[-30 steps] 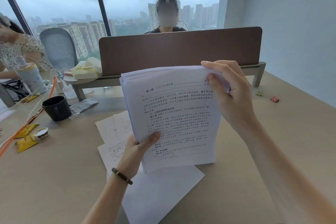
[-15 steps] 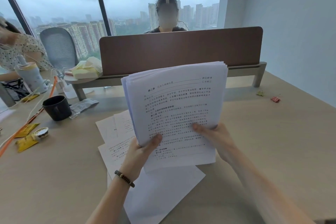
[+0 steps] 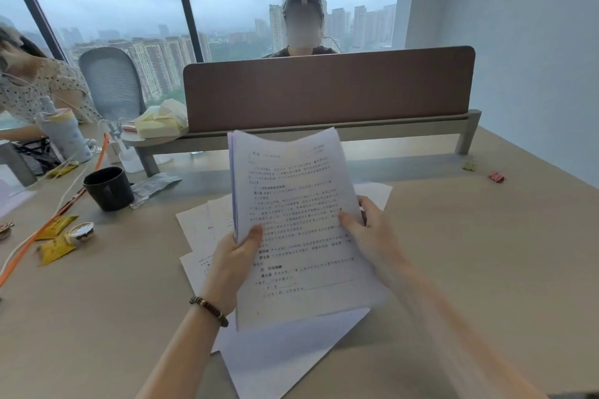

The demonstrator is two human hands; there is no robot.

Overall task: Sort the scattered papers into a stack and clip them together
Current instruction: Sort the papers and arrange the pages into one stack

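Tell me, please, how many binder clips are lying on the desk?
2: a green clip and a red clip, both far right on the desk. Others may lie hidden under the papers.

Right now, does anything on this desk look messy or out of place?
Yes. Loose sheets lie fanned and crooked on the desk under the held stack, whose top edge sags. Yellow packets are scattered at the left, and two binder clips sit unused far right.
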